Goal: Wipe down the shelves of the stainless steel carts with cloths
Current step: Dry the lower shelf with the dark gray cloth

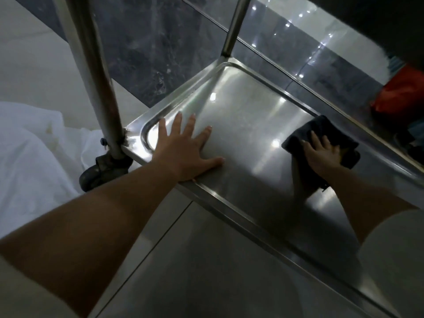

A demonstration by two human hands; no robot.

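Note:
The bottom shelf [243,115] of a stainless steel cart fills the middle of the head view, a shallow tray with a raised rim. My left hand [185,148] lies flat on its left part, fingers spread and straight, the heel on the near rim. My right hand [321,154] presses a dark cloth [321,131] onto the shelf's right part, fingers straight on top of it. The cloth is crumpled and shows around the hand.
Two upright cart posts rise at the shelf's left corners, one near [98,76] and one far [234,26]. A black caster wheel [101,171] sits under the near post. White fabric [29,143] lies on the floor at left. A red thing [399,92] shows at right.

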